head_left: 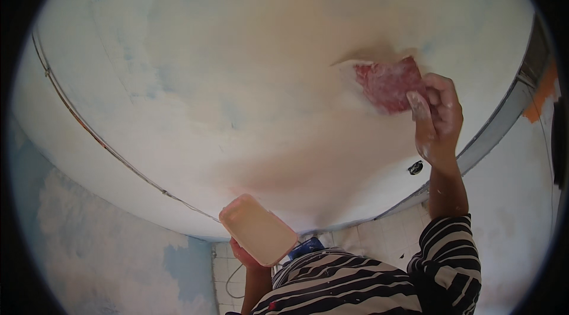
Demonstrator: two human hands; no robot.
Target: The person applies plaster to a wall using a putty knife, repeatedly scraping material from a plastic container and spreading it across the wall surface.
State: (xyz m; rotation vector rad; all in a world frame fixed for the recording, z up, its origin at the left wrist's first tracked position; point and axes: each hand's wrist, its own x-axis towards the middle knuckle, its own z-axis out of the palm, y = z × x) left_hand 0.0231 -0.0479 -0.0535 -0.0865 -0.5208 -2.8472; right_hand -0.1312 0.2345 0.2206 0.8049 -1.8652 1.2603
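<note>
My right hand (438,116), dusted with white, pinches a flat red putty scraper (391,87) between thumb and fingers. White smears cover the scraper's face, and its far left edge lies at the big pale wall (284,78), where a pale streak shows. Low in front of my body, my left hand (246,257) grips a shallow rectangular tub (261,229) with a pinkish rim from its left and underside. The tub looks cream-coloured inside; whether paste fills it, I cannot tell. Part of that hand is hidden behind the tub.
A thin cable (106,146) runs down the wall's left side. Near my right wrist is a small dark wall hole (415,167). A grey frame edge (495,128) borders the right. Pale tiles (349,242) and a blue object (308,247) show below; a patchy blue wall (186,264) stands at left.
</note>
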